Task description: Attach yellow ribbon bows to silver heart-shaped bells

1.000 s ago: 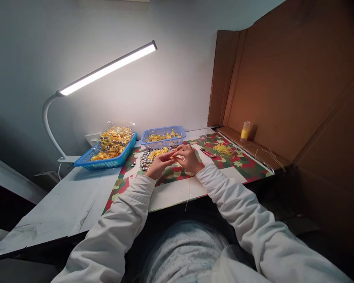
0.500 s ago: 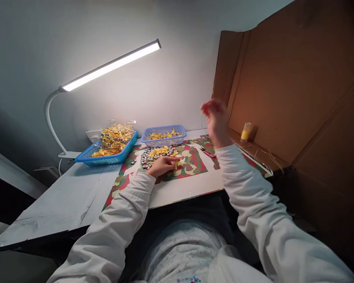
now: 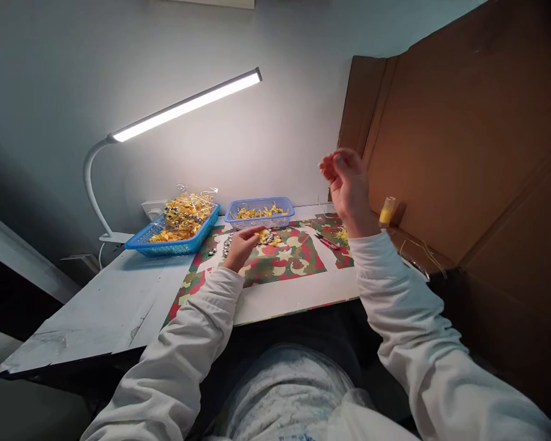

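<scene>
Hands apart over the patterned mat

The left hand (image 3: 241, 247) rests on the bench, fingertips touching the yellow-and-silver pile (image 3: 264, 237); its grip is hidden. The right hand (image 3: 348, 187) is raised, fingers pinched together; any thread between them is too fine to see.

A long white LED bar lamp (image 3: 188, 104) on a curved neck is lighting the wall and desk brightly, glaring at its strip, while the room's corners are falling into shadow. Wide-angle distortion is bending the edges, and the raised right hand (image 3: 349, 190) is blurring slightly.
</scene>
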Tool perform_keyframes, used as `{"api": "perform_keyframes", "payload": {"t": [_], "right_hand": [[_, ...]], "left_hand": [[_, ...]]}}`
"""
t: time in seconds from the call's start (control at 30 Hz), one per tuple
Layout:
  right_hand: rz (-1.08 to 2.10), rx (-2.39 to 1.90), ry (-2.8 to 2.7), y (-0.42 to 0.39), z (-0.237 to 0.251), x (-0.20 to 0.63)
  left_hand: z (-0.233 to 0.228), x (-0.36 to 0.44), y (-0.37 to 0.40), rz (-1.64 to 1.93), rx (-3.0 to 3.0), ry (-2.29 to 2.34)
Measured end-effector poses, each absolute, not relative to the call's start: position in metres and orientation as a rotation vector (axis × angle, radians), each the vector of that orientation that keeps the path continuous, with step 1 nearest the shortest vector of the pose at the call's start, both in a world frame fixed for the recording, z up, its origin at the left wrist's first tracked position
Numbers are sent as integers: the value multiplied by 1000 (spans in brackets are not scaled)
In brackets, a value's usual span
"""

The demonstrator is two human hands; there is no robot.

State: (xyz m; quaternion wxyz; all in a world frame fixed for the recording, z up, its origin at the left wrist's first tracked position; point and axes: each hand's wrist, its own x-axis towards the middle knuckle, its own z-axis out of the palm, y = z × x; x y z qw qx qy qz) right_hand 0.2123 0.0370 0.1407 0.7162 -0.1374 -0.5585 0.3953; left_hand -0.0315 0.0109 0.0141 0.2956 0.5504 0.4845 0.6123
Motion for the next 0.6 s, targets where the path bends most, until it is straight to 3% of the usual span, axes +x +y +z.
{"api": "perform_keyframes", "payload": {"t": [0.17, 0.27, 0.33, 0.47, 0.6], "right_hand": [[1541, -477, -978, 6, 58, 137], [2006, -668, -853, -17, 11, 84], [2155, -794, -811, -24, -7, 63], [2115, -883, -712, -7, -18, 80], [1739, -1042, -600, 23, -7, 147]], "left_hand": [[61, -66, -2, 2411, 977, 1218], [82, -80, -23, 2528, 1069, 1196], [91, -84, -36, 2473, 1165, 1184], [113, -89, -52, 2441, 1157, 1134], [143, -103, -63, 2585, 1192, 1045]]}}
